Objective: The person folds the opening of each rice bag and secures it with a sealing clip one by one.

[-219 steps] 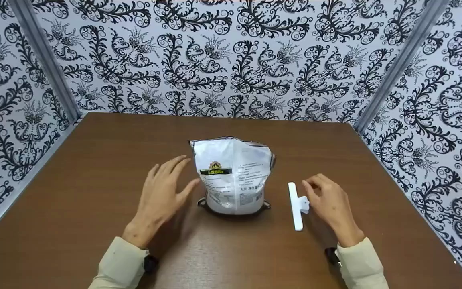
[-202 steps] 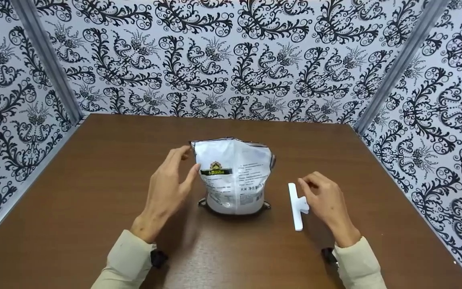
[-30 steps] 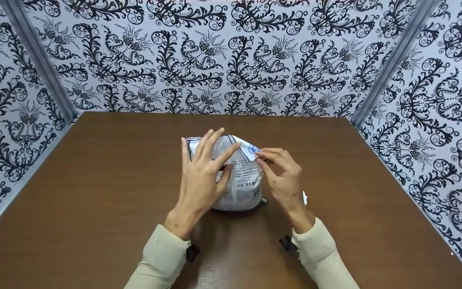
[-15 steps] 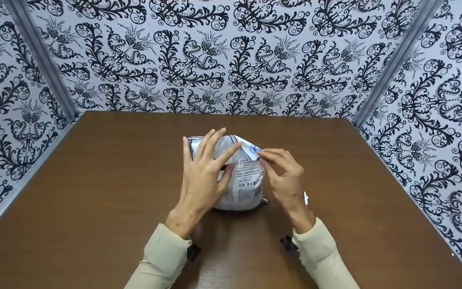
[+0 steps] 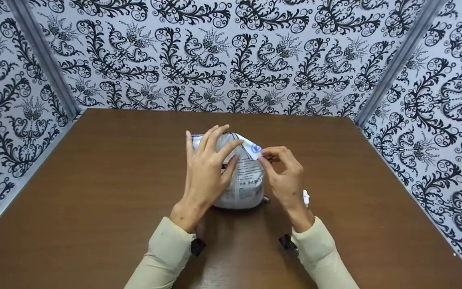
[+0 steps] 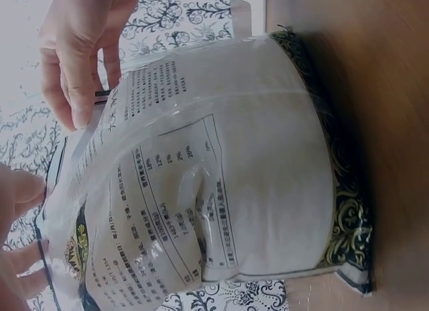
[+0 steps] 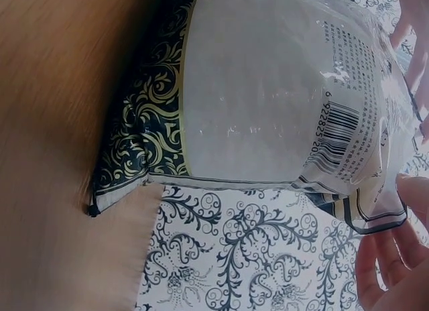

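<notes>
A white plastic bag of rice (image 5: 243, 194) stands upright on the table, its black and gold base band showing in both wrist views. At its right, the top is folded forward into a slanted white flap (image 5: 251, 148) with a blue mark. My right hand (image 5: 289, 176) pinches the corner of this flap between thumb and fingers. Spread over the upper left of the bag, my left hand (image 5: 203, 170) rests its fairly straight fingers at the top edge and covers the printed emblem from above. A white bag clip (image 5: 306, 198) lies beyond the right wrist, mostly hidden.
The brown wooden table (image 5: 106, 192) runs back to black-and-white patterned walls (image 5: 142, 52) on three sides. Grey metal posts (image 5: 46, 60) stand at the two rear corners.
Since the oldest frames, both hands have moved in to the bag and its right top corner has been folded down. The right hand has left the clip. Over the last second they barely move.
</notes>
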A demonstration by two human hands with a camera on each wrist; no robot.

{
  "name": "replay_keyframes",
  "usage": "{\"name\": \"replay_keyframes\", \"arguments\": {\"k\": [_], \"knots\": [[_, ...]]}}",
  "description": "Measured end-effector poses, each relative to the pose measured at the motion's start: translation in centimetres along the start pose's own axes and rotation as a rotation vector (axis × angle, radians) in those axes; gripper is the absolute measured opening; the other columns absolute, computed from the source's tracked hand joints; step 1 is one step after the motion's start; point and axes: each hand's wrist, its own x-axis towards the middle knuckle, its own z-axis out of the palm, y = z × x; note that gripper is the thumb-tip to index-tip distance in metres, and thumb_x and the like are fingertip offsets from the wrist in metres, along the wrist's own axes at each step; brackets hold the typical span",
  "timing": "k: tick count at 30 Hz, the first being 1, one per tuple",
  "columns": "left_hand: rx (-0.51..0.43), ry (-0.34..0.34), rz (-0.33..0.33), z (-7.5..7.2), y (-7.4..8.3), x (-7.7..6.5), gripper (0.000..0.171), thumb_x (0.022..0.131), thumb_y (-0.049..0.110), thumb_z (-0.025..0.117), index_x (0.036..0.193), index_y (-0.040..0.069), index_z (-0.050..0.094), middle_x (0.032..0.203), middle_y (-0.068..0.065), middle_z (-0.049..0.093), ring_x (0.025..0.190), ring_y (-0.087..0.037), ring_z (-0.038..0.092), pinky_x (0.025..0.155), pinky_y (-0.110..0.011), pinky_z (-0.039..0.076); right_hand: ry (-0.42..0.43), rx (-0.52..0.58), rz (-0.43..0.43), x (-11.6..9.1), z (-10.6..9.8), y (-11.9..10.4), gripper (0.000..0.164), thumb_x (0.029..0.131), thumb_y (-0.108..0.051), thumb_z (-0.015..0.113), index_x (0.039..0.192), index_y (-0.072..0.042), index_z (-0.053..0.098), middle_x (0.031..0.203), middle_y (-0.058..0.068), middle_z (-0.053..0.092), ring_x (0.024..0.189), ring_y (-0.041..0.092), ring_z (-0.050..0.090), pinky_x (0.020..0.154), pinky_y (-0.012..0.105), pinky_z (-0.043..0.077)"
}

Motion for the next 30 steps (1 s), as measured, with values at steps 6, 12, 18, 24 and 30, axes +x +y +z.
{"name": "replay_keyframes", "arguments": {"k": [6,12,18,24,30], "knots": [[-0.076,0.060,-0.030,0.4,0.1,0.6,0.025,0.099,0.028,0.071,0.123,0.024,0.075,0.144,-0.001,0.066,0.140,-0.023,0.056,0.128,-0.071,0.005,-0.008,-0.007,0.101,0.2,0.2,-0.3,0.033,0.087,-0.008,0.083,0.116,-0.001,0.070,0.101,0.011,0.076,0.093,0.019,0.068,0.087,0.027,0.056],[-0.074,0.094,-0.090,0.7,0.3,1.1,0.044,0.095,0.031,0.077,0.134,0.017,0.067,0.132,-0.002,0.072,0.128,-0.022,0.063,0.129,-0.069,0.008,-0.036,0.008,0.121,0.5,0.6,-0.4,0.028,0.089,-0.011,0.082,0.116,-0.007,0.077,0.099,0.009,0.071,0.091,0.015,0.064,0.082,0.021,0.054],[-0.033,0.089,-0.119,0.9,0.5,1.7,0.046,0.093,0.036,0.078,0.132,0.016,0.067,0.124,-0.002,0.073,0.121,-0.023,0.064,0.128,-0.070,0.012,-0.018,0.008,0.117,0.5,1.0,-0.3,0.017,0.091,-0.012,0.080,0.107,-0.008,0.080,0.096,0.009,0.068,0.092,0.014,0.062,0.083,0.017,0.051],[-0.057,0.082,-0.139,1.0,0.5,2.1,0.035,0.090,0.031,0.081,0.121,0.018,0.072,0.113,0.000,0.073,0.116,-0.023,0.064,0.128,-0.071,0.011,0.001,-0.001,0.138,0.5,0.9,-0.4,0.012,0.091,-0.011,0.080,0.102,-0.008,0.081,0.094,0.008,0.069,0.090,0.013,0.061,0.082,0.018,0.051],[-0.078,0.076,-0.149,0.7,0.3,2.5,0.026,0.089,0.028,0.083,0.112,0.019,0.075,0.108,0.002,0.074,0.113,-0.023,0.065,0.128,-0.070,0.012,0.027,-0.001,0.119,0.7,1.1,-0.4,0.009,0.090,-0.009,0.080,0.099,-0.005,0.081,0.091,0.009,0.070,0.088,0.012,0.062,0.081,0.022,0.053]]}}
